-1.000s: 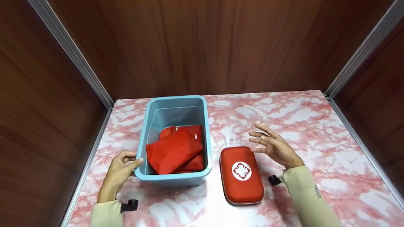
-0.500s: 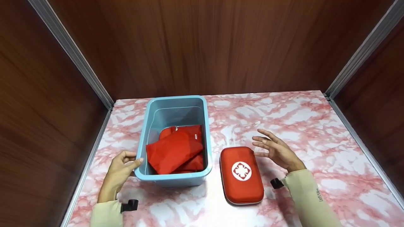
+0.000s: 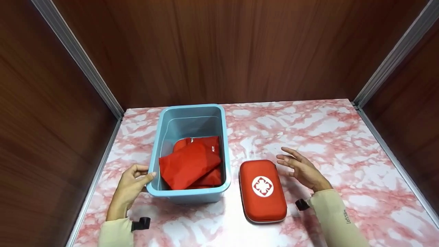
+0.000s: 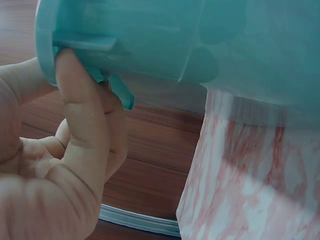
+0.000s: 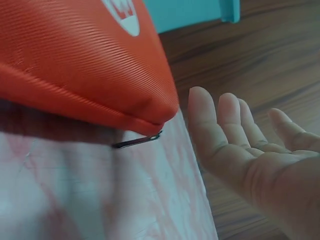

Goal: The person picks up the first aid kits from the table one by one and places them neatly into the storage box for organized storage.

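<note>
My left hand [image 3: 132, 181] pinches the near left corner of a light blue plastic bin [image 3: 226, 154], thumb on the rim and fingers under its lip. In the left wrist view, fingertips curl beneath the rim of the bin [image 4: 150, 40]. Inside the bin lie red fabric pouches [image 3: 190, 164], heaped toward the near end, one lettered "KIT". To the bin's right, a red zippered first aid case [image 3: 264, 206] with a white cross emblem lies flat. My right hand [image 3: 303, 171] hovers beside the case's far right corner, fingers spread and holding nothing. A zipper pull [image 5: 140, 141] shows at that corner.
Everything stands on a pink and white marbled table [image 3: 308, 120]. Wood-grain panels [image 3: 240, 51] enclose the back and both sides, with metal strips [image 3: 82, 58] along the corners. Each sleeve carries a small black wrist mount [image 3: 141, 223].
The right hand has drifted slightly toward the person and to the right, away from the far edge of the case. Left hand, bin and case have stayed put.
</note>
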`<state>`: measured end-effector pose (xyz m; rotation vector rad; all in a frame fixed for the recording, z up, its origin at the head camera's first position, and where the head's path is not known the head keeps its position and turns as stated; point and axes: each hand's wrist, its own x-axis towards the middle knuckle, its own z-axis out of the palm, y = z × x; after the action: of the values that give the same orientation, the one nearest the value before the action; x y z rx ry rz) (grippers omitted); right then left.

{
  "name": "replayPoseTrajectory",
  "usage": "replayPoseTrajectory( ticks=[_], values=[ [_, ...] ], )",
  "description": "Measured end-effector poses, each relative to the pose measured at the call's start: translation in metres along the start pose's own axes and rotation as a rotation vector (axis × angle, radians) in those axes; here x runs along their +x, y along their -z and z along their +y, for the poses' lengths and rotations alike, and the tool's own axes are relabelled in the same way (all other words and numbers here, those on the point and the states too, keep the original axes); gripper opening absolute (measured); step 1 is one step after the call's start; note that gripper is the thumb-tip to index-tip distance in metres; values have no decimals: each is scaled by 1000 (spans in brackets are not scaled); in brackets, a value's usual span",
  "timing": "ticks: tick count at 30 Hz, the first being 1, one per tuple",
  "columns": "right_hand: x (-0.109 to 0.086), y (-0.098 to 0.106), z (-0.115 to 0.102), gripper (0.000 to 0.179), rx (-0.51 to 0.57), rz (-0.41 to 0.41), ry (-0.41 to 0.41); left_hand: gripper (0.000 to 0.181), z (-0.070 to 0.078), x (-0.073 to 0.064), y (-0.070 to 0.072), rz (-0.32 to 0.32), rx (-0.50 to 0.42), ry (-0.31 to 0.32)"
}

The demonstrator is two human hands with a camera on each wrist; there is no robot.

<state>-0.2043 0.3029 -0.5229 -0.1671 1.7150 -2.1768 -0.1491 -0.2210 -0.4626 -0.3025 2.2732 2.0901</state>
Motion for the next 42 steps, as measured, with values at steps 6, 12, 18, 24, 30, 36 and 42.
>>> replayPoseTrajectory(
  ticks=[6, 12, 18, 24, 30, 36, 42],
  values=[
    [1, 0, 10, 45, -29, 62, -34, 25, 0, -1, 0, 1, -3, -2],
    [2, 0, 19, 51, -32, 99, -69, 25, -1, -1, 0, 4, -11, -2],
    [2, -1, 23, 62, -26, 111, -91, 26, -2, 0, 0, 4, -20, -4],
    [1, -1, 27, 58, -25, 117, -97, 25, -1, 0, 0, 0, -6, -10],
    [2, 0, 33, 57, -28, 115, -111, 26, 0, 0, 0, -1, 0, -4],
    [3, 0, 40, 67, -24, 108, -142, 25, -1, 0, 0, 4, 1, -6],
    [2, -3, 44, 71, -55, 111, -141, 25, 0, 0, 0, 5, 16, -2]
  ],
)
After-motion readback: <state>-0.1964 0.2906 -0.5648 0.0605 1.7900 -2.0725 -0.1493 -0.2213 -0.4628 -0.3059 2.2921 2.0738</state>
